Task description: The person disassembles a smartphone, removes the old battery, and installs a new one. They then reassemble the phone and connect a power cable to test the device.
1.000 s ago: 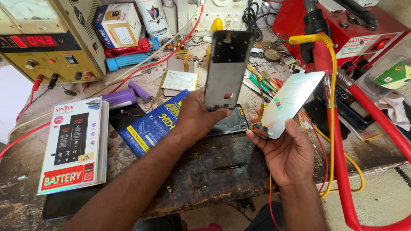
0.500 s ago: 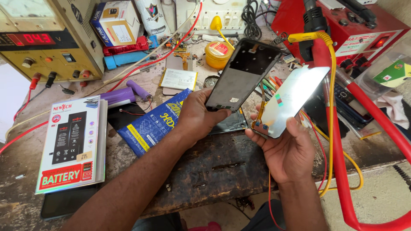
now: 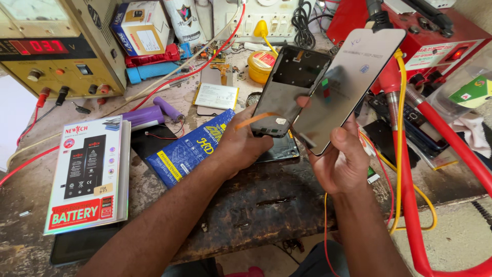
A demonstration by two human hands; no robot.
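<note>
A dark phone frame (image 3: 293, 87), its hollow inside facing up, is gripped at its lower edge by the left hand (image 3: 245, 144), thumb on top and fingers curled beneath. An orange ribbon strip (image 3: 254, 121) curves out from the frame over that thumb. Touching the frame's right edge, a glossy screen panel (image 3: 353, 82) stands tilted, pinched at its lower corner by the right hand (image 3: 341, 161). Both are held above the worn desk (image 3: 256, 205). Under the left wrist lies a blue packet (image 3: 188, 149); farther left, a white battery box (image 3: 88, 172). Beyond the right hand runs a red hose (image 3: 410, 169).
</note>
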